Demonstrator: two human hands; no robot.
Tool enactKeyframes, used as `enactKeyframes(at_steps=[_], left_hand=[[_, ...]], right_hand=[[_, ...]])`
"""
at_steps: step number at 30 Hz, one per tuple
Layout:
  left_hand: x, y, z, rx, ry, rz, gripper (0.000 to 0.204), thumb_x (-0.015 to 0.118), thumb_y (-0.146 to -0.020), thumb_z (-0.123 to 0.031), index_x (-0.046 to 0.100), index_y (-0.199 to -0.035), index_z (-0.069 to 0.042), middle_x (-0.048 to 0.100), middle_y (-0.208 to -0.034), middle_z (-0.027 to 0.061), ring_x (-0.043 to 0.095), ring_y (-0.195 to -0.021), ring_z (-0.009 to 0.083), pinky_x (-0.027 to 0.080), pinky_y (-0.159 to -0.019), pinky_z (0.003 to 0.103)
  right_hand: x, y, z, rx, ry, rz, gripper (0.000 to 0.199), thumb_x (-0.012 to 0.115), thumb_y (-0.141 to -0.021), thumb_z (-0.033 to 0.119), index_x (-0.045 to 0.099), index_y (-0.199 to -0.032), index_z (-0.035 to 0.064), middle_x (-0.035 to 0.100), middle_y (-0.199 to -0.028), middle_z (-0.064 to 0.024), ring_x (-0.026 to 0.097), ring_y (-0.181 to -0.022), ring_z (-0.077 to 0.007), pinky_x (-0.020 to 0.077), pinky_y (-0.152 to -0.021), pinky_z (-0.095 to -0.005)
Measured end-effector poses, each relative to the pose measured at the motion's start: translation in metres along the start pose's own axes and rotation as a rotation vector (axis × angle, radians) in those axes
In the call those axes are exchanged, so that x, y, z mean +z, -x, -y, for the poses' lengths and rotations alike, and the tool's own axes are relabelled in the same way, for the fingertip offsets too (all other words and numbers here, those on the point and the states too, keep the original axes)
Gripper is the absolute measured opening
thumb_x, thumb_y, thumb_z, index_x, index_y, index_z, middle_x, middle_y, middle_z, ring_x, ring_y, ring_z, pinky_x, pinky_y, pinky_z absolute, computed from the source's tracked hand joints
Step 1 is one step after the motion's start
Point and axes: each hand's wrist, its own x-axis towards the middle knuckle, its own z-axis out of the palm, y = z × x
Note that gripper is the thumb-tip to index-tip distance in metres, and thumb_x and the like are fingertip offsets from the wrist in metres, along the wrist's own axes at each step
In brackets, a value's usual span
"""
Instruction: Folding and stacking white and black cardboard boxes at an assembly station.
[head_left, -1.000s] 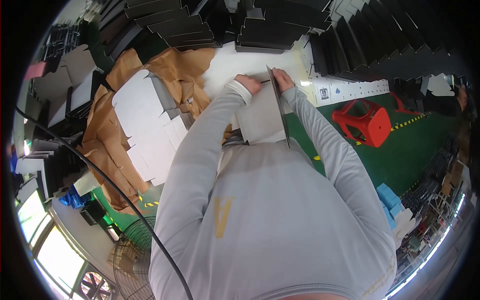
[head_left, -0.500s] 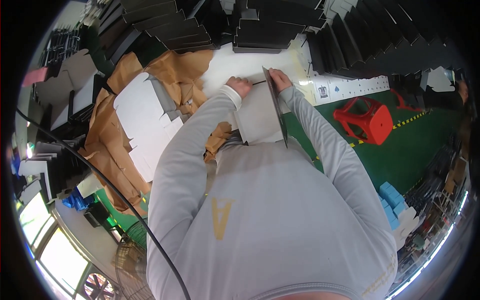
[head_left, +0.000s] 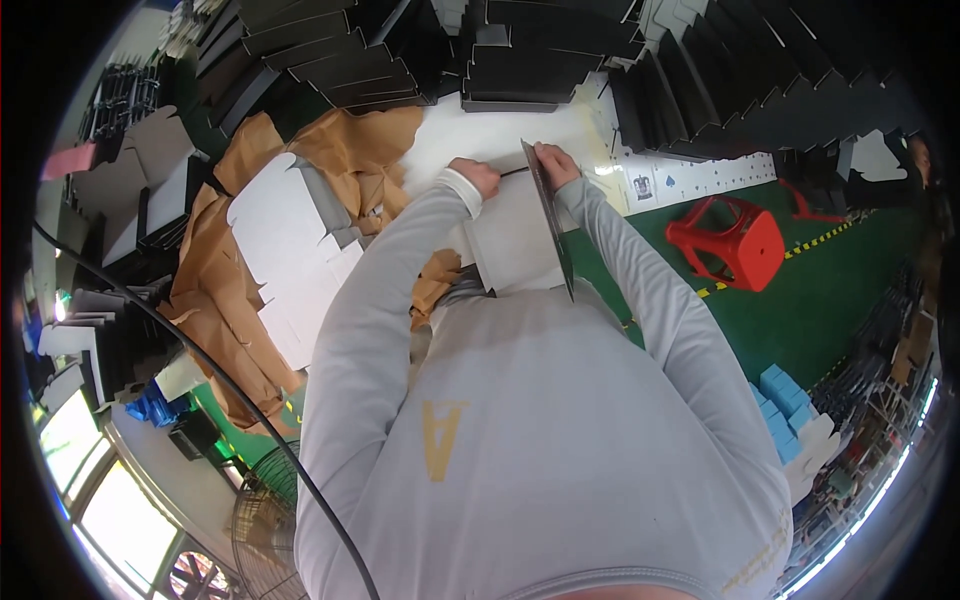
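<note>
One dark-sided, pale-lined carton (head_left: 515,235), part-folded, close in at your 12 o'clock; right-side panel (head_left: 552,218) upright. Your hands stand apart: left hand (head_left: 480,177) curled at the carton's 11 o'clock corner, right hand (head_left: 555,163) at the panel's far end, 1 o'clock. Fingers partly hidden; cannot tell if either clamps. White tabletop (head_left: 460,140) beyond. Outward from carton: white card blanks (head_left: 280,220) over crumpled brown paper (head_left: 220,300), 9 o'clock; black box stacks (head_left: 545,60), 11 to 2; red stool (head_left: 755,250) on green floor (head_left: 800,310), 3.
</note>
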Motion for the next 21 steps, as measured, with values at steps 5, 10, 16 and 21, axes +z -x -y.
enactKeyframes(at_steps=[5,10,16,21], left_hand=[[-0.005,-0.001,-0.009,-0.056,-0.006,0.015,0.023,0.047,-0.075,-0.025,0.064,-0.076,-0.01,0.064,-0.079,0.0091,0.062,-0.072,0.0257,0.05,-0.064,0.039],[-0.011,-0.007,-0.02,-0.113,0.031,-0.102,0.021,0.048,-0.075,-0.022,0.065,-0.082,-0.011,0.064,-0.086,0.0076,0.062,-0.082,0.0239,0.05,-0.069,0.037],[0.003,-0.013,-0.02,-0.191,0.095,-0.174,0.024,0.045,-0.076,-0.023,0.062,-0.081,-0.008,0.062,-0.089,0.0113,0.061,-0.077,0.0276,0.049,-0.065,0.038],[-0.004,0.081,0.015,-0.526,0.383,-0.495,0.022,0.053,-0.074,-0.027,0.059,-0.074,-0.006,0.06,-0.078,0.0135,0.06,-0.068,0.0306,0.048,-0.057,0.041]], right_hand=[[0.002,0.001,0.001,-0.042,0.002,-0.032,0.041,0.051,-0.083,0.04,0.06,-0.085,-0.0003,0.056,-0.083,-0.0092,0.051,-0.078,-0.0172,0.039,-0.073,-0.0264],[0.003,-0.001,-0.001,-0.066,0.052,-0.053,0.04,0.052,-0.083,0.039,0.06,-0.085,-0.0002,0.056,-0.081,-0.0088,0.052,-0.078,-0.0169,0.0394,-0.072,-0.0274],[-0.012,0.01,0.034,-0.151,-0.022,0.175,0.032,0.049,-0.087,0.031,0.058,-0.099,0.0027,0.059,-0.094,-0.0053,0.052,-0.087,-0.0127,0.0392,-0.08,-0.0229],[-0.036,0.041,0.095,-0.02,-0.016,-0.038,0.029,0.051,-0.086,0.026,0.058,-0.1,0.0022,0.06,-0.095,-0.005,0.054,-0.089,-0.0134,0.0404,-0.079,-0.0238]])
